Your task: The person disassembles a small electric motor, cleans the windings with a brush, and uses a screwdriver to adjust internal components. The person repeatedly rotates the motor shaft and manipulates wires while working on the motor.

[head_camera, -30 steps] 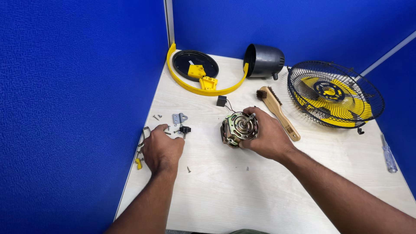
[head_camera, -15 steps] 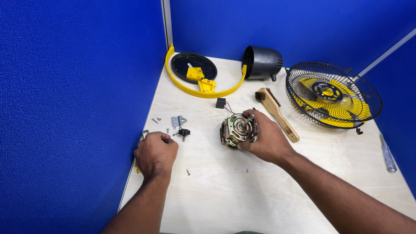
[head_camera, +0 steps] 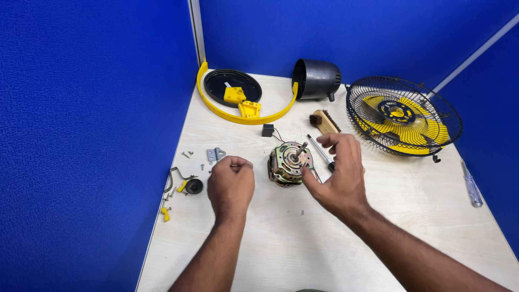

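Worktop (head_camera: 411,238) was pale wood, boxed in by blue partition walls. Biggest item: wire fan guard (head_camera: 404,117) w/ yellow blades inside, far right. Next, yellow ring w/ black disc (head_camera: 232,86) at the back left corner, yellow brackets lying on it. Black motor housing (head_camera: 317,79) sat on its side just right of that.

Motor (head_camera: 290,162) sat mid-worktop, shaft pointing up, thin wires running back to a small black capacitor (head_camera: 267,130).

My right hand (head_camera: 338,176) was just beside the motor on its right: fingers spread and curled, thumb tip at the motor's edge, holding nothing. My left hand (head_camera: 231,185) was left of the motor, apart from it, fingers curled in w/ tips pressed together; can't tell if anything was pinched.

Wooden brush (head_camera: 324,121) and a screwdriver (head_camera: 321,153) lay behind the right hand. Clear-handled tool (head_camera: 472,185) far right.

Small stuff at left: metal bracket (head_camera: 215,154), black knob (head_camera: 194,186), wire clip (head_camera: 174,177), loose screws (head_camera: 186,154).
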